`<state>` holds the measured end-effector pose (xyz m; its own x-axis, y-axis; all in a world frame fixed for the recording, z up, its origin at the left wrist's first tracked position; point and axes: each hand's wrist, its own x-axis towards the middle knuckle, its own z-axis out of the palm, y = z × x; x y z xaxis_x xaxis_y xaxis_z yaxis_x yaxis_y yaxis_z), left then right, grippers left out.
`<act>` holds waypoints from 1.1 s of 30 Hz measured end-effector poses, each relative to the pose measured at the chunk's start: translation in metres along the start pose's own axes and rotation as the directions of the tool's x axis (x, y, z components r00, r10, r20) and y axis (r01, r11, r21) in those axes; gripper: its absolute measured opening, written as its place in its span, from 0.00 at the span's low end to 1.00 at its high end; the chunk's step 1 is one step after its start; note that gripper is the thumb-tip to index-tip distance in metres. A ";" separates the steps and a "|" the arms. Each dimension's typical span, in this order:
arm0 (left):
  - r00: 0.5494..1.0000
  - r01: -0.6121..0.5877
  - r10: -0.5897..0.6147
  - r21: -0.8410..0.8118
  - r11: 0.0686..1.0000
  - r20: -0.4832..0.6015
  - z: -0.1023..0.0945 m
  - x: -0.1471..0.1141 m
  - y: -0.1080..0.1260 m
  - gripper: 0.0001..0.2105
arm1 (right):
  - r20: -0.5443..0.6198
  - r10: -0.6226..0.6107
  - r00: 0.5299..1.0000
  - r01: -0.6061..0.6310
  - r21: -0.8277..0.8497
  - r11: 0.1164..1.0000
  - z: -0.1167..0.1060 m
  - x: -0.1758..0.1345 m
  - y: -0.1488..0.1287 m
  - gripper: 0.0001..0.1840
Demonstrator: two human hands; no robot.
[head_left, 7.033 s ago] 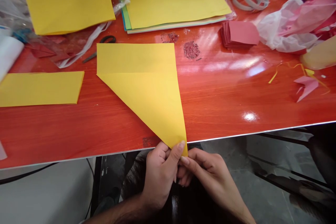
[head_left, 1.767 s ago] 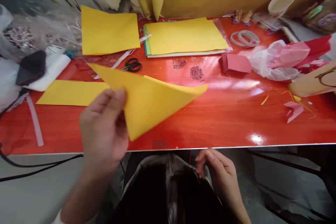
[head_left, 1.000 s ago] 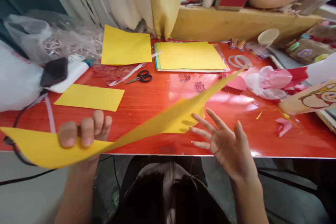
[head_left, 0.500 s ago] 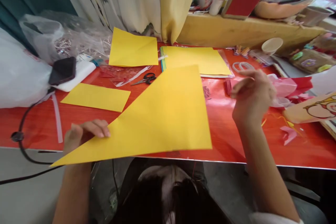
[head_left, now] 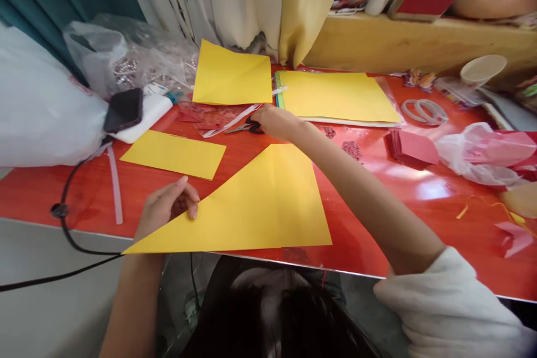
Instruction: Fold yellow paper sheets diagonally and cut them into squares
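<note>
A large cut sheet of yellow paper (head_left: 260, 201) lies by the table's front edge, with a slanted left side tapering to a point. My left hand (head_left: 170, 204) is closed at that slanted side, its fingertips on the paper; the thumb is raised. My right hand (head_left: 272, 120) reaches across to a small pair of black-handled scissors (head_left: 243, 127). Its fingers are closed at the handles, which they partly hide, and the blades point left. A narrower yellow paper piece (head_left: 176, 154) lies left of the big sheet.
Another yellow sheet (head_left: 232, 75) and a paper stack (head_left: 335, 95) lie at the back. A phone (head_left: 123, 109), a black cable (head_left: 65, 201) and plastic bags (head_left: 37, 106) are at left. Red paper squares (head_left: 411, 148), clear rings (head_left: 423, 112) and a paper cup (head_left: 482, 70) are at right.
My right hand has moved left from above the table's right side to the scissors. The big yellow sheet has come down to the table, with my left hand still at its edge.
</note>
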<state>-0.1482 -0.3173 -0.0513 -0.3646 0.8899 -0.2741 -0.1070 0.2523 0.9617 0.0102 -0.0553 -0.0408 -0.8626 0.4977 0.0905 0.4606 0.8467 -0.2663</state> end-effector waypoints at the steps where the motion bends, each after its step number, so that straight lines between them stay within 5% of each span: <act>1: 1.000 0.000 0.000 0.054 0.999 0.007 -0.002 0.001 0.000 0.13 | 0.014 0.019 1.000 -0.018 -0.008 1.000 0.002 0.003 0.001 0.06; 3: 0.998 0.011 -0.023 0.209 0.978 0.057 -0.005 0.003 0.000 0.11 | 0.056 0.067 0.996 -0.065 -0.028 0.997 0.001 0.007 0.000 0.03; 7: 0.962 -0.021 -0.122 0.513 0.858 0.244 0.000 0.008 0.010 0.24 | 0.106 0.113 0.988 -0.116 0.023 0.993 -0.006 0.004 -0.007 0.08; 12: 0.975 -0.136 -0.076 0.835 0.533 0.208 0.030 0.017 0.027 0.25 | 0.136 0.196 0.971 -0.233 0.359 0.904 -0.014 -0.023 -0.026 0.23; 16: 0.931 -0.165 -0.193 0.830 0.533 0.308 0.048 0.020 0.031 0.16 | 0.219 0.099 0.971 -0.240 0.897 0.371 -0.028 -0.070 -0.045 0.26; 19: 0.907 -0.232 -0.141 0.750 0.619 0.397 0.052 0.022 0.032 0.13 | 0.155 0.092 0.984 -0.157 0.987 0.019 -0.038 -0.116 -0.056 0.30; 22: 0.922 -0.303 0.027 0.673 0.675 0.387 0.057 0.035 0.037 0.10 | 0.091 0.200 0.976 -0.061 0.986 -0.154 -0.041 -0.160 -0.056 0.31; 24: 0.925 -0.332 0.123 0.604 0.725 0.361 0.065 0.053 0.041 0.08 | 0.059 0.292 0.955 -0.020 0.991 -0.133 -0.038 -0.182 -0.046 0.28; 28: 0.885 -0.455 0.369 0.364 0.813 0.283 0.085 0.101 0.055 0.09 | -0.107 0.460 0.882 0.081 0.994 0.076 -0.025 -0.205 -0.013 0.22; 33: 0.873 -0.476 0.464 0.055 0.877 0.151 0.100 0.134 0.071 0.10 | -0.405 0.641 0.652 0.223 0.910 0.349 -0.025 -0.206 0.015 0.16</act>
<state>-0.1126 -0.1423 -0.0192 -0.2285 0.9511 0.2078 0.1310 -0.1815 0.9746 0.2002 -0.1407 -0.0391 -0.1830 0.9433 0.2771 -0.2219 0.2350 -0.9463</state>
